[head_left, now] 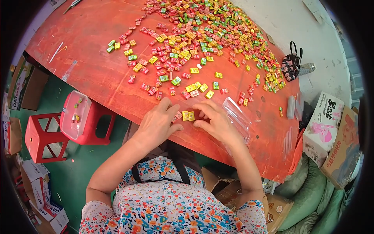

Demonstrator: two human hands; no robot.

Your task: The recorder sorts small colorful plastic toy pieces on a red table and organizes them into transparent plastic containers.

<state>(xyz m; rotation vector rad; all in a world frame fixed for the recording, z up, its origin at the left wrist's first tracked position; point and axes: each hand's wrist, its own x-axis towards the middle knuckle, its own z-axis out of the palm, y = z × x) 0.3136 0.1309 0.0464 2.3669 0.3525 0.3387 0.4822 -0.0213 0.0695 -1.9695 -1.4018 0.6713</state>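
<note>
Two small yellow packets lie side by side near the front edge of the red table, between my hands. To their left, a small pinkish-red packet shows partly within the curve of my left hand. That hand's thumb and fingers are apart. On the other side my right hand arches down to the tabletop, its thumb and fingers spread around the right end of the yellow pair. Whatever lies under its palm is hidden. Just beyond my fingers are loose yellow packets and red packets.
A large heap of red, yellow, green and orange packets covers the far table. Clear plastic trays lie beside my right hand. On the left, a plastic tub rests on a red stool. Cartons stand at right.
</note>
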